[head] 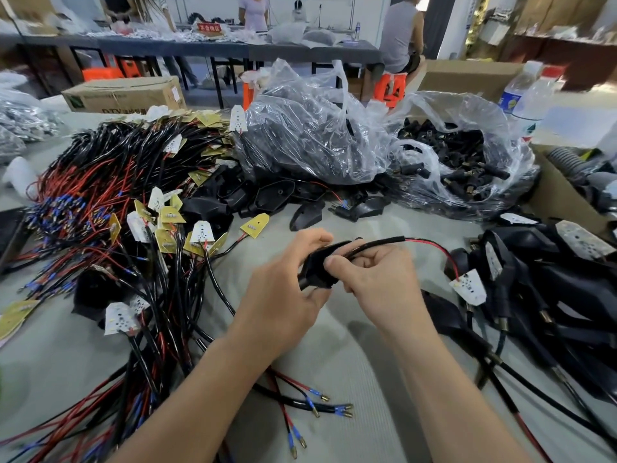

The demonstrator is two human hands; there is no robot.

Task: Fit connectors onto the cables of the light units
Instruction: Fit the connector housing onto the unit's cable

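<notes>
A black plastic housing [317, 267] is held over the grey table between both hands. My left hand [283, 289] grips its left side, fingers curled over the top. My right hand [374, 279] pinches the housing and the black sheathed cable [384, 243] that runs out of it to the right. The cable splits into a red wire [437, 247] ending at a small white LED board [469, 287] lying on the table. Loose cable ends with blue sleeves and brass terminals [334, 407] lie in front of my forearms.
A big tangle of red and black cables with LED boards [127, 208] covers the left. Clear bags of black housings [310, 135] and connectors [464, 162] stand behind. Finished black units [551, 289] pile on the right, beside a cardboard box [561, 195] and water bottles [524, 95]. People work at far tables.
</notes>
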